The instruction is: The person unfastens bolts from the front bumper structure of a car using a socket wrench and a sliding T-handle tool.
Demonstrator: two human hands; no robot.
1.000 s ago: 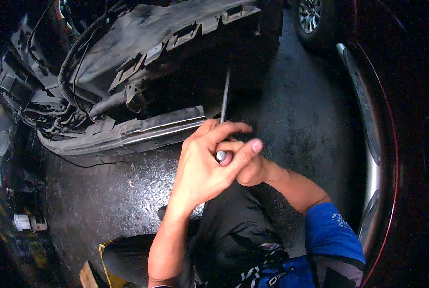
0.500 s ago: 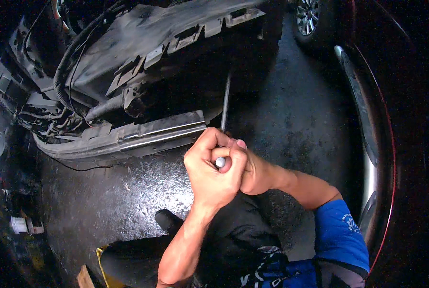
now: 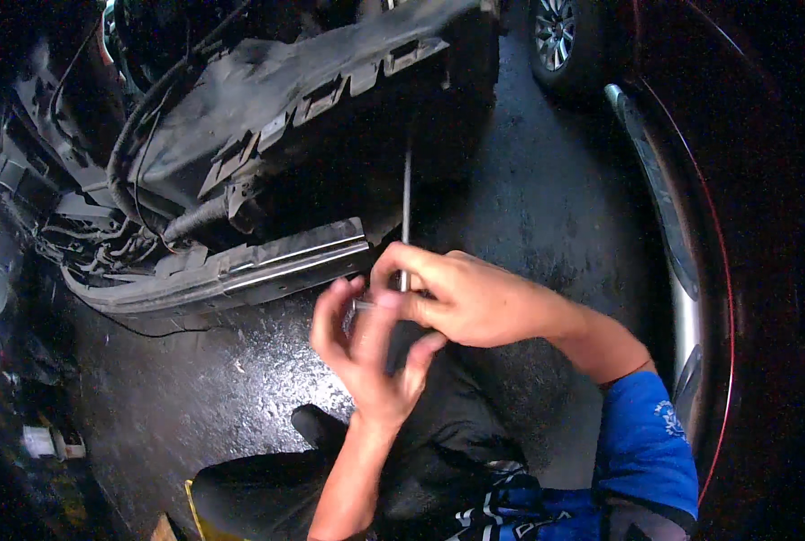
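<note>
My right hand (image 3: 457,293) is wrapped round a long silver metal rod (image 3: 406,203), which runs away from me into the dark beneath the stripped front of a car. My left hand (image 3: 362,352) is just left of it, fingers apart and partly blurred, around a short silver piece (image 3: 365,305) at the rod's near end; whether it touches that piece is unclear. Beyond both hands lie a grey metal bumper beam (image 3: 258,266) and a dusty slotted undertray (image 3: 258,90), with hoses (image 3: 132,162) and wiring at the left.
A dark red vehicle (image 3: 763,270) with a chrome-trimmed side step (image 3: 686,316) stands close on my right, and a wheel (image 3: 556,32) is at the top. A white container (image 3: 40,442) is low at left. My legs are folded below me on the dark wet floor (image 3: 204,388).
My left hand has let go of its clasp over the rod's end, fingers spreading as it moved lower left. My right hand moved up and left, now showing its back. The view shifted slightly.
</note>
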